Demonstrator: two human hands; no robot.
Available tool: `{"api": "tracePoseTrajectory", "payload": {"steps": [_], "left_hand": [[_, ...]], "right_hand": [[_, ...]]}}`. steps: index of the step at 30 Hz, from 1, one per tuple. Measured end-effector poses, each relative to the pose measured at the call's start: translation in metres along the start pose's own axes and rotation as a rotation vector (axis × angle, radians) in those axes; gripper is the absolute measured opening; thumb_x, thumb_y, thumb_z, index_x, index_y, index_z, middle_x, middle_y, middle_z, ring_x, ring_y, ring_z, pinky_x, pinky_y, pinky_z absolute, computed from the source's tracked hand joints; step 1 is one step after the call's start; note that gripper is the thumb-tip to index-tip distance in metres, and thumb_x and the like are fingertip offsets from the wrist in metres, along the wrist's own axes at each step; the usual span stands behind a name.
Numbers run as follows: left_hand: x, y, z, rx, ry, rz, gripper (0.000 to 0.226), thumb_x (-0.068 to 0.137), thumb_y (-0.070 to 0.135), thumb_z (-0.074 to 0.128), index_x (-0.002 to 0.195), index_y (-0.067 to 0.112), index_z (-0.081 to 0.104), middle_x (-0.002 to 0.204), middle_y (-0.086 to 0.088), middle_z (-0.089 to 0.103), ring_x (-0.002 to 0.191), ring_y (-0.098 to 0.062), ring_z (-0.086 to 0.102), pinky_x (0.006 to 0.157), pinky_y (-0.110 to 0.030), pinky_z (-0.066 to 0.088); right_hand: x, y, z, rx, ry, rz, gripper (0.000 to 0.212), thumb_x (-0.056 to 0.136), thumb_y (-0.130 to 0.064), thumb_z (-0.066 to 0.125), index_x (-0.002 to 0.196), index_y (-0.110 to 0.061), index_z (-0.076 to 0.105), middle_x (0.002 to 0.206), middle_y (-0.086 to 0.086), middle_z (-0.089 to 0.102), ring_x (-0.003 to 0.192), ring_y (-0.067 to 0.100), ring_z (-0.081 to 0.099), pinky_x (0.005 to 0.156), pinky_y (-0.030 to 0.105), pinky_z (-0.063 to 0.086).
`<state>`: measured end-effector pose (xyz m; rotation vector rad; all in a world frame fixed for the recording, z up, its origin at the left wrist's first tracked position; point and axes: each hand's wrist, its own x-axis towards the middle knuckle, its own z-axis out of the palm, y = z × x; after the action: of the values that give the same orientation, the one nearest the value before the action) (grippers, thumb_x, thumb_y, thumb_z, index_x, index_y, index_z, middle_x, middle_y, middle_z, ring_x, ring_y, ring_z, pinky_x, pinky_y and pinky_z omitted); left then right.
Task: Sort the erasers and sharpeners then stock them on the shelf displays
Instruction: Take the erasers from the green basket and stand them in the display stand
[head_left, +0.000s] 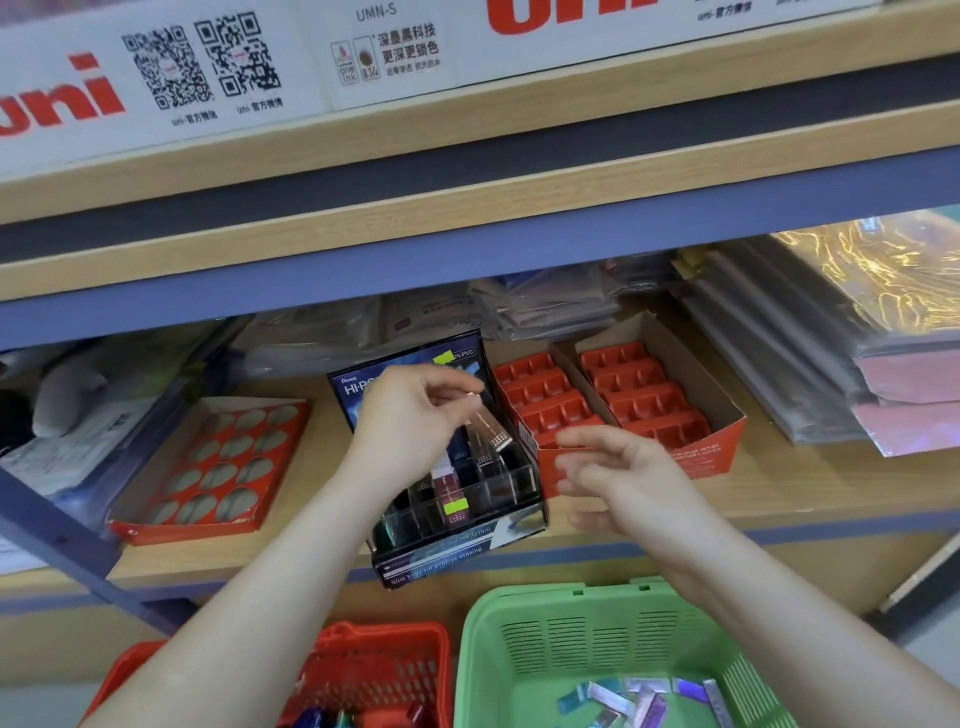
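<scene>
My left hand (410, 410) pinches a slim wrapped eraser (491, 428) and holds it tilted over the black display box (457, 535) on the shelf. A few erasers stand in the box's clear compartments. My right hand (613, 478) hovers to the right of the box, fingers loosely bent, with nothing in it. Below, a green basket (519, 660) holds several purple and blue wrapped erasers (644, 699). A red basket (384, 660) to its left holds coloured items, partly hidden by my left arm.
A red tray with oval holes (218, 467) lies left of the black box. Two red compartment trays in a cardboard box (639, 405) stand to the right. Stacked plastic-wrapped packs (810, 338) fill the shelf's right end. A wooden shelf edge (467, 208) hangs overhead.
</scene>
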<state>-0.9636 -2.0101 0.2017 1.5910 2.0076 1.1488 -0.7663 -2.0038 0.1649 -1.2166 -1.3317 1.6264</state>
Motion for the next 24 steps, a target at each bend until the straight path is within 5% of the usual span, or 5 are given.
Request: {"api": "tracePoseTrajectory", "payload": {"steps": [7, 12, 24], "left_hand": [[0.007, -0.005, 0.018, 0.227, -0.032, 0.104, 0.01, 0.085, 0.025, 0.072, 0.094, 0.029, 0.073, 0.081, 0.019, 0.066, 0.077, 0.005, 0.06, 0.073, -0.008, 0.046], [0.008, 0.003, 0.02, 0.333, -0.062, 0.204, 0.017, 0.086, 0.026, 0.07, 0.102, 0.024, 0.074, 0.086, 0.012, 0.069, 0.079, -0.002, 0.061, 0.08, -0.018, 0.049], [0.011, -0.001, 0.021, 0.495, -0.09, 0.323, 0.018, 0.09, 0.028, 0.065, 0.106, 0.022, 0.072, 0.093, 0.005, 0.073, 0.086, -0.011, 0.065, 0.083, -0.026, 0.051]], "right_hand": [[0.011, 0.024, 0.012, -0.432, -0.13, -0.147, 0.046, 0.09, -0.003, 0.057, 0.129, -0.029, 0.053, 0.124, -0.008, 0.057, 0.084, 0.003, 0.067, 0.076, 0.035, 0.058], [0.016, 0.031, 0.012, -0.42, -0.162, -0.163, 0.044, 0.09, -0.002, 0.058, 0.115, -0.037, 0.049, 0.118, -0.011, 0.057, 0.09, 0.009, 0.065, 0.077, 0.034, 0.057], [0.02, 0.037, 0.008, -0.406, -0.169, -0.173, 0.044, 0.09, -0.002, 0.058, 0.119, -0.035, 0.05, 0.113, -0.017, 0.056, 0.093, 0.008, 0.065, 0.077, 0.031, 0.057]]}}
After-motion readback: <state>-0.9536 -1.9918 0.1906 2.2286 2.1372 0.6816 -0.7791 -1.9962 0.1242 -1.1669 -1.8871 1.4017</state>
